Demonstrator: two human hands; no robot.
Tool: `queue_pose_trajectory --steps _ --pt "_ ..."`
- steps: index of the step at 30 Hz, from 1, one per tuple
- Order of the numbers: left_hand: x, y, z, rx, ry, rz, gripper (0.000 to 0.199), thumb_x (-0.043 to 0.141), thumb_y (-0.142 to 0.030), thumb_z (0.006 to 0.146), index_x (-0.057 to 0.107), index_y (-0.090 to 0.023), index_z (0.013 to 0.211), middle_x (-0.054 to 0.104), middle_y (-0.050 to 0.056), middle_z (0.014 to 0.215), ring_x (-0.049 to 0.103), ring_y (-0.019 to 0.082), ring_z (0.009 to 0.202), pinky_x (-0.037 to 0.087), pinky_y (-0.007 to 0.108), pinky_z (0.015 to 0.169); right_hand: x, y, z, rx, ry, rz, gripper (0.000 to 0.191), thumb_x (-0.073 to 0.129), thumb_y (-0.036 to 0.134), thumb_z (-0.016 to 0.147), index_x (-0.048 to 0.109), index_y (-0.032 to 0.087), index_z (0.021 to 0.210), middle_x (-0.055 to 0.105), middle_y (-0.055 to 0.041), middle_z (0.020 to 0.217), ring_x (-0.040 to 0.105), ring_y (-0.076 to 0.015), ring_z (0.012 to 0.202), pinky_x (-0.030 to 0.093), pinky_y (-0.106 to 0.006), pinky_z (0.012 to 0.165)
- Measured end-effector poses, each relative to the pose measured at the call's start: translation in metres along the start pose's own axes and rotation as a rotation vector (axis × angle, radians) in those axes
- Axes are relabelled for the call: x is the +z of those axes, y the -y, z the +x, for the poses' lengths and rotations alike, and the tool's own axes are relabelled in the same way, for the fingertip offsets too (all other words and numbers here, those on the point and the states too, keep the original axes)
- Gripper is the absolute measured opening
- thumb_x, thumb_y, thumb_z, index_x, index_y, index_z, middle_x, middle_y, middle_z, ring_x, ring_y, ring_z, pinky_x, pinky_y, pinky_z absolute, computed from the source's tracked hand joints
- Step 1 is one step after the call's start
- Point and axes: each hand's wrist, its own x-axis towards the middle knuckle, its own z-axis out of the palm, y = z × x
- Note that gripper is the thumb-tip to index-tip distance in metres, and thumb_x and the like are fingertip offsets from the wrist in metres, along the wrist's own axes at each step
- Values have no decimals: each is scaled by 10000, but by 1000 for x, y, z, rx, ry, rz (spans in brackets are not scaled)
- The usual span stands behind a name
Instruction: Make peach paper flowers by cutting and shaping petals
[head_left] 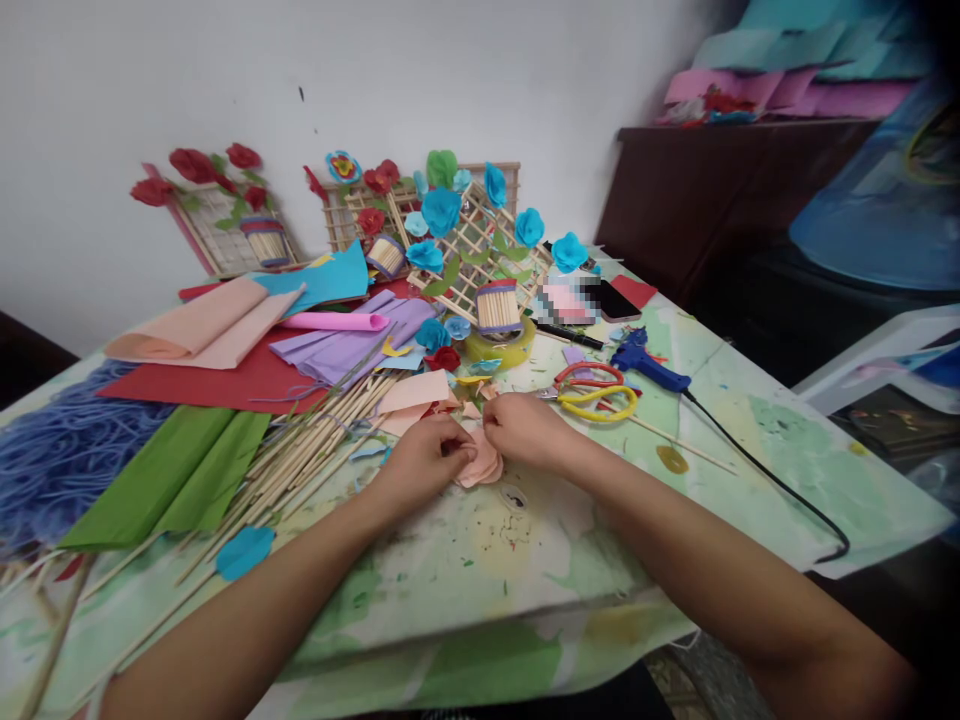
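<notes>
Between my hands is a peach paper flower piece (480, 466) with rounded petal edges, low over the tabletop. My left hand (429, 458) pinches its left side between thumb and fingers. On the upper right side, my right hand (523, 428) is closed with its fingertips on the same piece; my fingers hide part of it. Just behind my hands lie peach paper scraps (412, 393). Scissors (596, 392) with red and yellow handles rest to the right of my right hand. Bamboo sticks (300, 450) are heaped left of my left hand.
A blue glue gun (649, 365) trails a black cord on the right. Behind are lattice frames with blue paper flowers (441, 212) and red ones, plus a yellow tape roll (499, 345). Green paper (165, 480), purple paper (352, 345) and blue yarn (75, 450) lie left.
</notes>
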Motion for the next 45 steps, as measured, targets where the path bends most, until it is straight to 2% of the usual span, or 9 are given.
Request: queue_pose_trajectory --steps 6,10,14,17,22,28,35,41,45 --pt "0 -7 1 29 -16 98 69 553 -172 715 621 -158 710 606 29 676 540 167 680 382 279 606 2 0 1 -28 28 122 210 517 316 709 654 163 752 670 -66 744 554 -169 643 284 -235 503" --pt "1 -4 0 6 -50 55 157 568 -191 708 624 -159 852 621 49 812 549 181 745 413 301 654 7 -5 4 -100 3 239 141 547 235 662 629 161 750 639 -26 681 514 -129 586 280 -218 492" --pt "-1 6 3 -43 -249 -134 465 639 -314 694 512 -156 1112 579 99 1059 552 210 907 446 323 732 8 -10 7 -138 -96 425 139 526 133 622 596 148 741 602 0 649 497 -106 565 297 -205 496" --pt "-3 9 5 -68 -322 -364 573 676 -352 670 462 -151 1162 547 119 1128 547 221 990 447 325 792 5 -10 9 -186 -199 562 117 514 123 631 575 149 727 563 18 616 483 -96 543 310 -200 491" --pt "-5 2 3 -183 -214 -710 529 691 -343 653 500 -145 1105 627 65 927 600 185 814 457 270 671 1 -5 8 -235 -307 756 90 522 111 645 556 150 719 530 31 614 456 -79 534 338 -184 496" --pt "-5 -3 1 -240 -232 -721 308 682 -364 668 560 -133 832 572 -9 675 506 107 577 375 212 524 9 -2 8 -217 -325 725 112 512 176 697 587 135 769 574 -6 690 488 -107 601 352 -210 542" --pt "-4 -1 -1 -206 -208 -769 310 687 -378 674 572 -137 831 562 -12 681 494 105 586 361 206 524 17 1 8 -174 -310 714 228 486 145 635 617 127 821 582 -8 698 490 -132 629 340 -220 544" --pt "-3 -1 1 -192 -213 -954 255 630 -383 739 580 -137 778 543 -7 653 514 120 611 402 232 584 19 -1 9 -187 -300 762 270 474 152 639 611 134 871 569 3 693 486 -128 613 341 -218 534" --pt "-3 1 1 -169 -237 -885 250 641 -377 732 597 -136 779 561 -7 659 506 114 608 389 225 583 22 -2 10 -202 -321 759 246 471 160 645 601 141 854 528 20 647 464 -122 583 328 -217 518"
